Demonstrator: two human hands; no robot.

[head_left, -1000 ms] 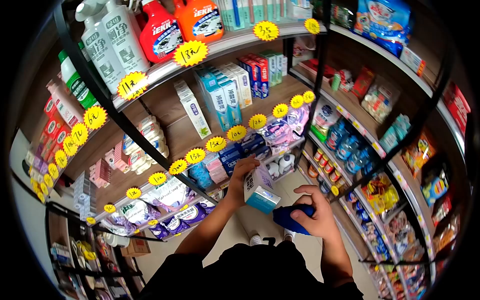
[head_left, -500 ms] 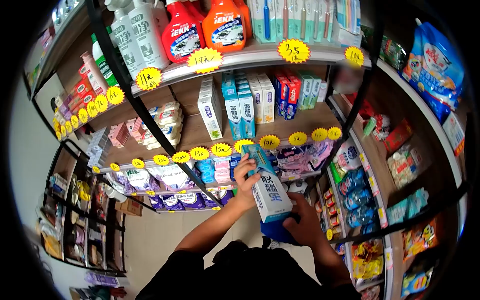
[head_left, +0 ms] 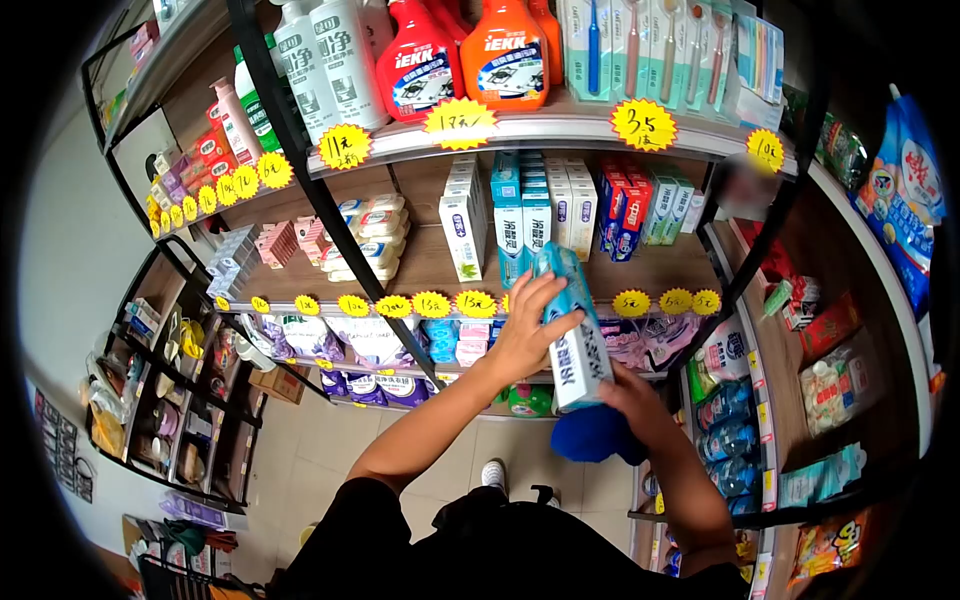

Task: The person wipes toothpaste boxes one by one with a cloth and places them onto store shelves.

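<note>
My left hand point(head_left: 532, 325) is wrapped round the upper part of a teal and white toothpaste box point(head_left: 582, 365), which tilts in front of the middle shelf. At the box's lower end, my right hand point(head_left: 640, 405) touches it with fingers bent. A dark blue cloth-like item point(head_left: 598, 435) hangs beneath that hand and seems held in it. Behind the box's top, similar teal and white boxes point(head_left: 509, 238) stand on the shelf, between white boxes point(head_left: 464, 232) at left and more white boxes point(head_left: 574, 210) at right.
Red and orange spray bottles point(head_left: 512, 62) and packed toothbrushes stand on the upper shelf point(head_left: 560, 125). Black uprights point(head_left: 330, 225) cross the view in front of the shelves. Snack bags and blue bottles point(head_left: 727, 440) fill shelving at the right. A cardboard box point(head_left: 278, 384) lies at lower left.
The view has shifted, with the shelves nearer and more level. Both hands, the toothpaste box and the blue item have moved to the right, and the box's top now overlaps the middle shelf's edge.
</note>
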